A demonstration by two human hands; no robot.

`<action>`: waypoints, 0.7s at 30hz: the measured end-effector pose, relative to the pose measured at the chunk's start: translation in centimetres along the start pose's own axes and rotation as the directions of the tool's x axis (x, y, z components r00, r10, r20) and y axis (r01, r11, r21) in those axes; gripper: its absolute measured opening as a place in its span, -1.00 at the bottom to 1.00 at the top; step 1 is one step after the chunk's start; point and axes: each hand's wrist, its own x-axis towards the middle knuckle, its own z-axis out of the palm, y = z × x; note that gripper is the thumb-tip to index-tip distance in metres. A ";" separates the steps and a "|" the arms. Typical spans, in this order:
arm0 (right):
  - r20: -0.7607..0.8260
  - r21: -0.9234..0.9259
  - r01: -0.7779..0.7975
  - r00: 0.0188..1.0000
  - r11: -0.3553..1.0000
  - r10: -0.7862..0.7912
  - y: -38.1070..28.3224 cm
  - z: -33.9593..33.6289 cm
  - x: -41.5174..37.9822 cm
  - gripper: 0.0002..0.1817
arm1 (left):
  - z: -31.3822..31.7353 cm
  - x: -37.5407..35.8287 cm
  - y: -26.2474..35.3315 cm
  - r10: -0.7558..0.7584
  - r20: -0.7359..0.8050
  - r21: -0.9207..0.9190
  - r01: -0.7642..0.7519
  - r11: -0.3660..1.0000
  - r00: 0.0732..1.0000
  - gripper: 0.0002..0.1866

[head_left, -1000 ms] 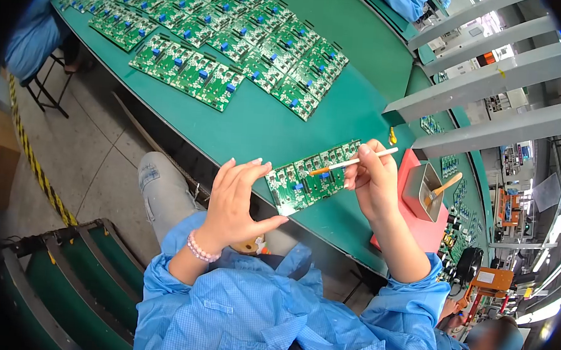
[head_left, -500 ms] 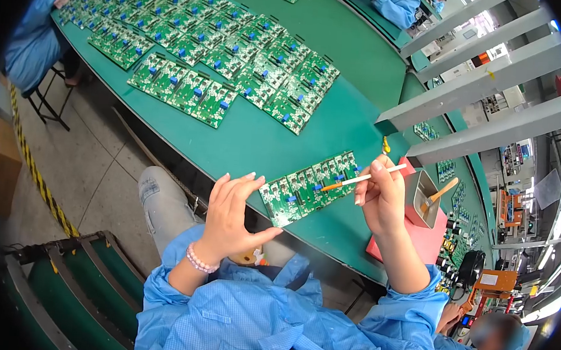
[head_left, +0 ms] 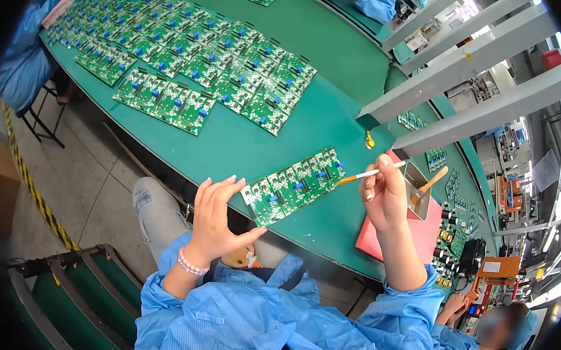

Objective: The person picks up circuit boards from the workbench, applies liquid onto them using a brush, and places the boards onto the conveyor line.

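A green circuit board panel [head_left: 293,185] with blue parts lies at the front edge of the green table. My left hand [head_left: 215,226] spans its left end, with fingertips at the upper corner and the thumb at the lower one. Between thumb and fingers, my right hand [head_left: 386,198] pinches a thin white-handled brush [head_left: 358,176]. The orange-brown tip of that brush is right at the panel's right end. Beside the right hand stands a metal tin [head_left: 417,208], with a wooden-handled brush [head_left: 435,178] leaning in it.
Many similar boards [head_left: 198,55] cover the table's far left. Under the tin lies a red block [head_left: 370,240]; a small yellow item [head_left: 369,141] sits behind. Grey posts [head_left: 456,77] rise at the right. Co-workers in blue [head_left: 24,69] sit at the left, far side and right.
The brush tip has moved from the middle of the panel towards its right end, with the right hand. The left hand stays at the panel's left end. The whole view has shifted slightly.
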 end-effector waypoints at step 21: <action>0.070 0.100 -0.130 0.990 0.986 0.124 -0.2 0.0 -0.1 -0.76 | 0.7 -0.4 -0.2 0.027 -0.056 0.023 -0.026 0.999 0.998 -0.09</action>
